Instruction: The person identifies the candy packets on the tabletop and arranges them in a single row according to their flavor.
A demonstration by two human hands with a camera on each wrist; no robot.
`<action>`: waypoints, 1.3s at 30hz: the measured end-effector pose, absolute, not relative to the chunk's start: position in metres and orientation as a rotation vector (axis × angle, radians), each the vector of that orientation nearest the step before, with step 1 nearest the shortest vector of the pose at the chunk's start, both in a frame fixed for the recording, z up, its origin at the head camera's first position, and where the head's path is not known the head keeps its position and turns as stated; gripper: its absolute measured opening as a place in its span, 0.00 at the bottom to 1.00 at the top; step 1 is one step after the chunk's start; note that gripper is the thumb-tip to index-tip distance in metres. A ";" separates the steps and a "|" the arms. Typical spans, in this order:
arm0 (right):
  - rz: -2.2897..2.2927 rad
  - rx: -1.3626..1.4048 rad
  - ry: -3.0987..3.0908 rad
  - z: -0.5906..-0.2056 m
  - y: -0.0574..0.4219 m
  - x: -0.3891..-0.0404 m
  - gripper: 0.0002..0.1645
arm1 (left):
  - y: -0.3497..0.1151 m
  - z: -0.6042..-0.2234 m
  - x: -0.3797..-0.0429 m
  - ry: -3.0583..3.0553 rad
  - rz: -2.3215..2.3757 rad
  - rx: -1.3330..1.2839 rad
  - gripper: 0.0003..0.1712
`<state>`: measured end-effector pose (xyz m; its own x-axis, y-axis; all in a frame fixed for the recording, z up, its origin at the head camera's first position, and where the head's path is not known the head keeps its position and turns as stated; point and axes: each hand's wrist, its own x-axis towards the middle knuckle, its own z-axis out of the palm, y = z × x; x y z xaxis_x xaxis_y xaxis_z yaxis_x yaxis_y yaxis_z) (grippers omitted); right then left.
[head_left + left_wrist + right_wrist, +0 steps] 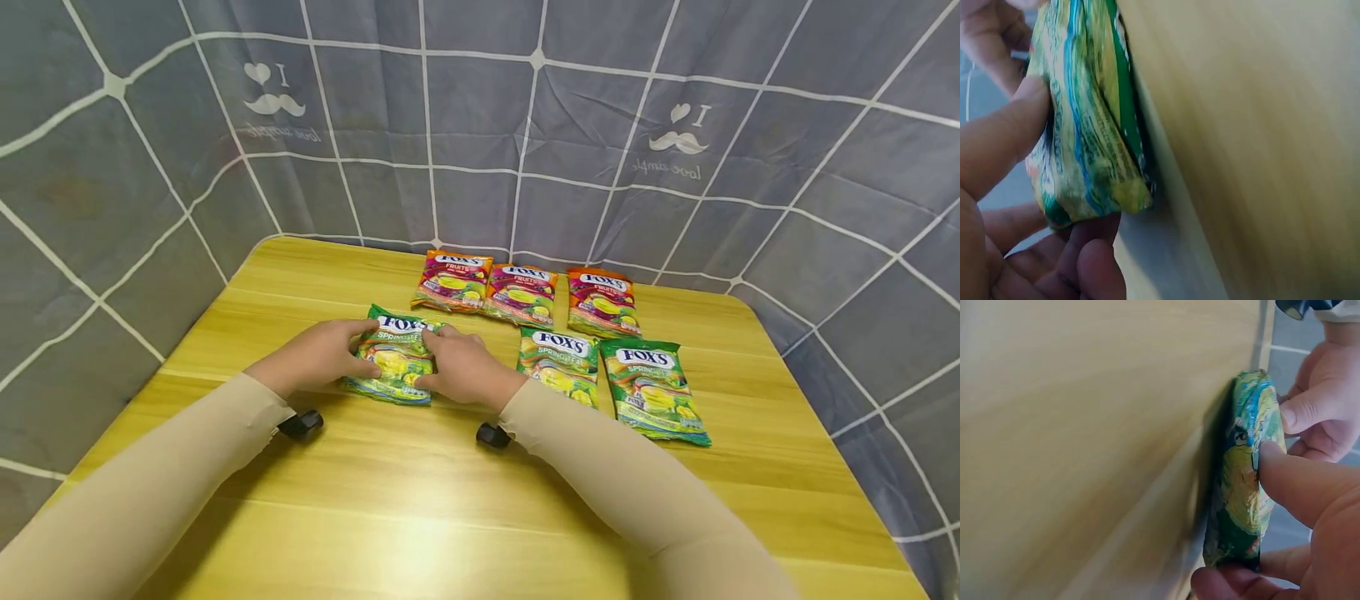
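A green Fox's Spring Tea candy bag lies at the left of the wooden table, with its printed front up. From its left side my left hand grips it, thumb on the front and fingers at the edge. On the opposite side my right hand holds the bag the same way. Close up in the left wrist view, the thumb presses the bag's crinkled wrapper, and fingers curl under its end. The right wrist view shows the other thumb against the wrapper.
Two more green candy bags, one in the middle and one at the right, lie side by side. Behind stand three red-orange Fox's Fruits bags in a row. A grey checked curtain surrounds the table at the back and sides.
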<state>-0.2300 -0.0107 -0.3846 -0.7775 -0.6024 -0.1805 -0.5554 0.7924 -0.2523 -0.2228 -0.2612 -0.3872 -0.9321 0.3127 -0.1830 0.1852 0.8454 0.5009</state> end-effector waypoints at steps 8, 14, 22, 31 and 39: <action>-0.211 -0.938 2.695 -0.389 -0.062 -0.234 0.55 | -0.311 -0.381 -0.220 2.731 0.677 0.338 0.52; -0.141 -0.887 2.658 -0.392 -0.093 -0.237 0.55 | -0.342 -0.377 -0.223 2.689 0.700 0.328 0.51; -0.104 -0.840 2.633 -0.391 -0.130 -0.238 0.53 | -0.382 -0.372 -0.221 2.567 0.790 0.284 0.51; -0.109 -0.796 2.598 -0.389 -0.159 -0.244 0.53 | -0.410 -0.366 -0.226 2.554 0.657 0.219 0.53; -0.051 -0.673 2.646 -0.383 -0.176 -0.231 0.52 | -0.422 -0.365 -0.230 2.626 0.539 0.246 0.52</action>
